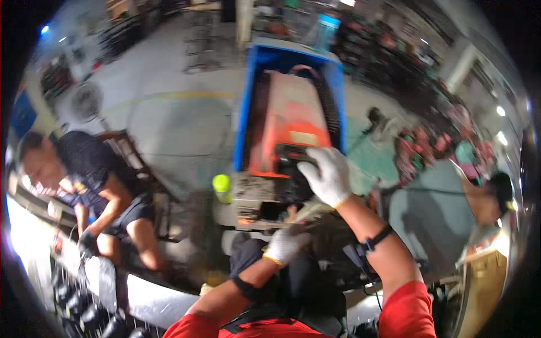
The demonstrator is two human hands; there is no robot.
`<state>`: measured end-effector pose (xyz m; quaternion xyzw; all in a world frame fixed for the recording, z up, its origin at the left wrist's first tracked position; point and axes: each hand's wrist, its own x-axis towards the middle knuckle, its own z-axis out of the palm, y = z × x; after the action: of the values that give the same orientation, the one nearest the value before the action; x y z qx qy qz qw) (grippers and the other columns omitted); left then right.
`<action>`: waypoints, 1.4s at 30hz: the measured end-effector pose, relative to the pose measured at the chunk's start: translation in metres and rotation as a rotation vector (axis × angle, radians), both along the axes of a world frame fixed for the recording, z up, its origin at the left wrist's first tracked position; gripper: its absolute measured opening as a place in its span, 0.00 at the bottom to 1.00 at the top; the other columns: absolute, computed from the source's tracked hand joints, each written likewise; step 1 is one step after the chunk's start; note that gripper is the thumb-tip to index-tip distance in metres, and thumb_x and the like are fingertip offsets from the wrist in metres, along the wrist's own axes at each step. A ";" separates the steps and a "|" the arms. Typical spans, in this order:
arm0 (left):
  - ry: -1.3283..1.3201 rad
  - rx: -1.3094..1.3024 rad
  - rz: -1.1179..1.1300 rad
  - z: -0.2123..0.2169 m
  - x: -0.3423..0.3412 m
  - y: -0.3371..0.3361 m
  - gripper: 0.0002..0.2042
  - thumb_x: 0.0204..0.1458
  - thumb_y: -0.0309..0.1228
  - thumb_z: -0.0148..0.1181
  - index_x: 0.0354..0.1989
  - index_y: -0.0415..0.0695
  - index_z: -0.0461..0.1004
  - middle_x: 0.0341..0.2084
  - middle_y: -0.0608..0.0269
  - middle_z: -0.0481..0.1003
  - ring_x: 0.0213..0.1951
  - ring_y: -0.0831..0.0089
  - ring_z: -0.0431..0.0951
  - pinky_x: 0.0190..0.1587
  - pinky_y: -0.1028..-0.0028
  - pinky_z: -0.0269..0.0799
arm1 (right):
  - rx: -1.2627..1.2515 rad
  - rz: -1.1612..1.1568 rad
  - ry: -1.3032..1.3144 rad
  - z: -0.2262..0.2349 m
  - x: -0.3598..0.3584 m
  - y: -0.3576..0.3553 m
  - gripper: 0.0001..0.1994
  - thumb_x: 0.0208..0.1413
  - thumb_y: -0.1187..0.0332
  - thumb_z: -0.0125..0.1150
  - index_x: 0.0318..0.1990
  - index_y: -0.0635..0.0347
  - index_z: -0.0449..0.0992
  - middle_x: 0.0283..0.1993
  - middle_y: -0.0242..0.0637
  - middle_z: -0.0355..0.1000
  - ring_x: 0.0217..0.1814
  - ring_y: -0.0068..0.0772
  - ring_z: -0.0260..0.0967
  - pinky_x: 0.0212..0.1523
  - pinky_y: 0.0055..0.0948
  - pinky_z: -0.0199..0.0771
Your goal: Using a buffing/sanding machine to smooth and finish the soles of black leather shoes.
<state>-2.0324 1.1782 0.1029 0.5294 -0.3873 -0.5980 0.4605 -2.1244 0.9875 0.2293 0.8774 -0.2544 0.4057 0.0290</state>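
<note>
Nearest, the left hand [285, 243], in a white work glove, is curled against the lower front edge of the machine [282, 146], fingers drawn together; the blur hides whether it actually grips a part there. Just beyond it, the right hand [328, 176], also gloved, lies palm-down on the dark block at the machine's near end, fingers spread and bent over the top, resting or pressing rather than clamped around anything.

The machine sits straight ahead of the person, its orange body lying inside a blue frame [243, 112] that runs away from the viewer, with a grey metal block at the near end. It looks heavy and stiff, metal throughout, with hard edges and probably oily surfaces, so gloves make sense. The dark block and the frame rails look like the sound places to hold; the black ribbed hose [329, 101] along the right side looks too soft to bear load.

A yellow-green ball-shaped knob [221, 183] stands just left of the grey block. Farther left, another person [96, 186] crouches over dark parts on the concrete floor [169, 112].
</note>
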 end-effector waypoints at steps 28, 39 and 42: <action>0.431 0.150 0.277 0.001 -0.073 -0.117 0.17 0.73 0.32 0.62 0.61 0.30 0.80 0.52 0.56 0.86 0.52 0.76 0.81 0.57 0.69 0.75 | 0.243 0.031 0.417 -0.030 0.002 -0.044 0.21 0.68 0.45 0.63 0.45 0.54 0.84 0.40 0.46 0.83 0.46 0.56 0.83 0.51 0.55 0.81; 0.384 -0.073 0.371 -0.033 -0.087 -0.130 0.20 0.70 0.44 0.63 0.34 0.38 0.81 0.23 0.59 0.80 0.21 0.69 0.79 0.26 0.67 0.72 | 0.235 -0.098 0.680 -0.025 0.018 -0.048 0.26 0.69 0.39 0.57 0.40 0.55 0.85 0.37 0.46 0.86 0.39 0.53 0.85 0.43 0.53 0.83; -0.058 -0.430 0.406 -0.048 -0.071 -0.124 0.18 0.71 0.44 0.63 0.37 0.39 0.81 0.30 0.56 0.82 0.29 0.72 0.82 0.32 0.68 0.75 | 0.320 -0.059 0.599 -0.011 0.032 -0.033 0.27 0.65 0.38 0.63 0.40 0.57 0.84 0.38 0.48 0.83 0.44 0.54 0.84 0.45 0.54 0.81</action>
<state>-2.1038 1.0542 0.0549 0.5034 -0.4043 -0.3824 0.6610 -2.0921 0.9541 0.2182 0.9432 -0.3205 0.0838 -0.0239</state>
